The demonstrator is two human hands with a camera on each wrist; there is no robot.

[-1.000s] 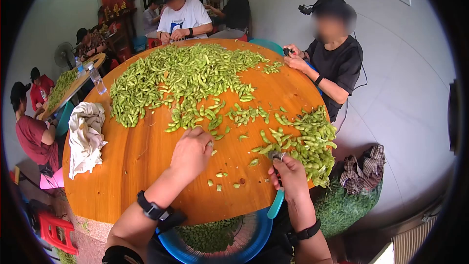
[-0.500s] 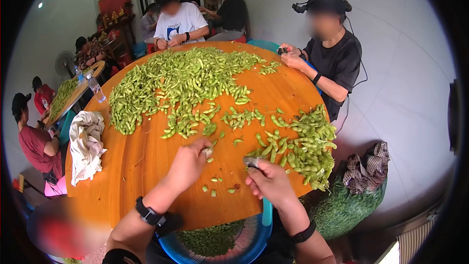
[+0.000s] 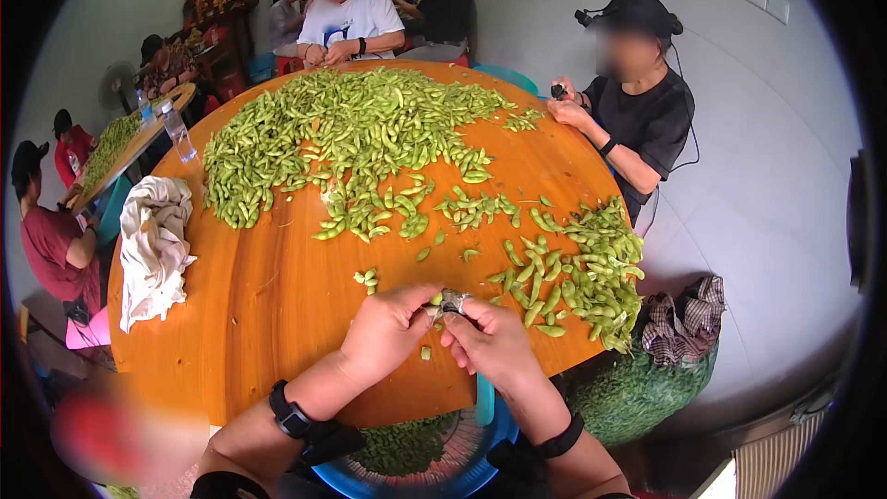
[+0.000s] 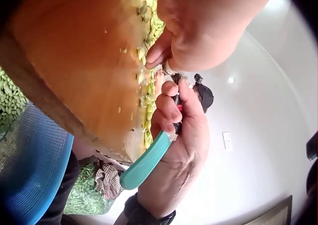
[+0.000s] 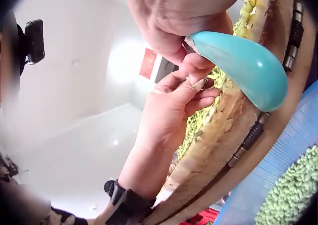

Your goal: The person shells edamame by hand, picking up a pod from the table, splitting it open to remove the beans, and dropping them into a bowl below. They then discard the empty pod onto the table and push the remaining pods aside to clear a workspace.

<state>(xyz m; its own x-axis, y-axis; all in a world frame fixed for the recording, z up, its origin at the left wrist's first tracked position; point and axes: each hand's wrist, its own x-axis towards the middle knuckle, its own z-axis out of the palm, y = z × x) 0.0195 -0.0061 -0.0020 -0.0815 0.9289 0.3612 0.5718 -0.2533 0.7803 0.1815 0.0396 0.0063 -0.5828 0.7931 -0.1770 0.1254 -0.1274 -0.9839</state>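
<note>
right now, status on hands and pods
Right fingers grip turquoise-handled tool. Left fingers pinch green piece at tool's metal end. Pods heaped beyond; nothing visibly blocking.

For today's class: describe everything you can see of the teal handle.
The teal handle is glossy, plastic-looking and gently curved, widening to a rounded free end. Its narrower end, greyish, meets a black part held in the right grip, whose fingers partly hide it. In the head view the handle points toward the picture's bottom and overlaps the blue basin.
</note>
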